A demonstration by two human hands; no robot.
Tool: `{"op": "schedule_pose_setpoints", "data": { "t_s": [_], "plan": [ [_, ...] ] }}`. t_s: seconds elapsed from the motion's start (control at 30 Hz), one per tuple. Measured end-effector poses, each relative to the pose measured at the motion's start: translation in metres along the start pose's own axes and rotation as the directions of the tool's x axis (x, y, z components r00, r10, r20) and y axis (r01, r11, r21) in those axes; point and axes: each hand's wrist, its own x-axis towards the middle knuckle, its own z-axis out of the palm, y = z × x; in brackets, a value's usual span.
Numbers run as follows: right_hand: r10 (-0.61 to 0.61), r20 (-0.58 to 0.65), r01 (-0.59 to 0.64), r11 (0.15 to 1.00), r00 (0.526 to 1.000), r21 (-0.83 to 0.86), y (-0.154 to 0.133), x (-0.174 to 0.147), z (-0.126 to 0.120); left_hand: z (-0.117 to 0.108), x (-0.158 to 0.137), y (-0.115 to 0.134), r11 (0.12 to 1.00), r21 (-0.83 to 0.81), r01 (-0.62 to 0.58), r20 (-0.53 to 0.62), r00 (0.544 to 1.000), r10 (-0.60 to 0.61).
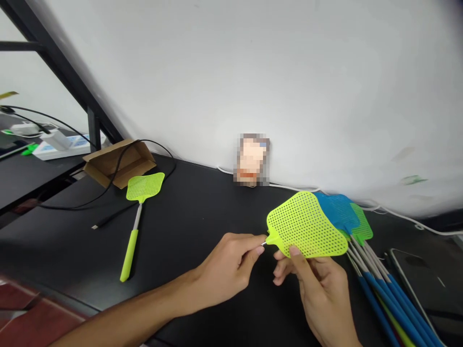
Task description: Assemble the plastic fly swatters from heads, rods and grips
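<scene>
A yellow-green fly swatter (307,226) with a perforated head is held between both hands over the black table. My left hand (231,260) pinches its thin metal rod just below the head. The thumb of my right hand (318,289) presses on the lower edge of the head, with the fingers behind it. Another yellow-green fly swatter (144,188) lies on the table to the left, its short handle pointing toward me. Right of my right hand lies a bundle of fly swatters with blue heads (338,209), green heads and mostly blue handles (394,299).
An open cardboard box (121,164) and a black cable (108,221) lie at the back left. A pixelated upright object (252,159) leans against the white wall. White cable (296,188) runs along the wall. A dark flat device (415,274) lies far right; a power strip (65,147) sits far left.
</scene>
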Motion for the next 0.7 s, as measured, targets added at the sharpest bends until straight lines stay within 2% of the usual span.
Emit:
{"op": "schedule_pose_setpoints", "data": {
  "t_s": [0.13,0.2,0.33,0.43,0.53,0.6,0.63,0.7],
  "plan": [
    [0.073,0.033,-0.074,0.997,0.997,0.036,-0.002,-0.004,0.005,0.006,-0.006,-0.012,0.961,0.271,-0.052,-0.081,0.994,0.077],
    [0.119,0.045,-0.123,0.988,0.992,0.092,-0.003,-0.005,0.007,0.010,-0.009,-0.020,0.938,0.341,-0.052,-0.112,0.989,0.096],
    [0.168,0.041,-0.173,0.967,0.985,0.185,-0.007,-0.007,0.011,0.014,-0.011,-0.024,0.959,0.279,-0.039,-0.199,0.975,0.098],
    [0.127,0.098,-0.139,0.982,0.987,0.128,-0.012,-0.004,0.006,0.009,-0.008,-0.018,0.966,0.259,-0.024,-0.210,0.974,0.081],
    [-0.037,0.085,0.039,0.999,0.996,-0.024,-0.016,0.005,-0.004,-0.003,-0.001,-0.010,0.977,0.215,0.019,-0.263,0.964,0.039],
    [-0.151,0.012,0.149,0.958,0.988,-0.245,-0.015,0.014,-0.011,-0.012,0.005,-0.007,0.997,0.045,0.059,-0.326,0.944,-0.041],
    [-0.203,-0.007,0.184,0.903,0.979,-0.387,-0.013,0.019,-0.013,-0.016,0.008,-0.006,0.994,-0.085,0.072,-0.346,0.933,-0.097],
    [-0.291,0.038,0.244,0.716,0.956,-0.654,-0.005,0.029,-0.015,-0.021,0.013,-0.006,0.929,-0.363,0.071,-0.360,0.909,-0.210]
  ]
}}
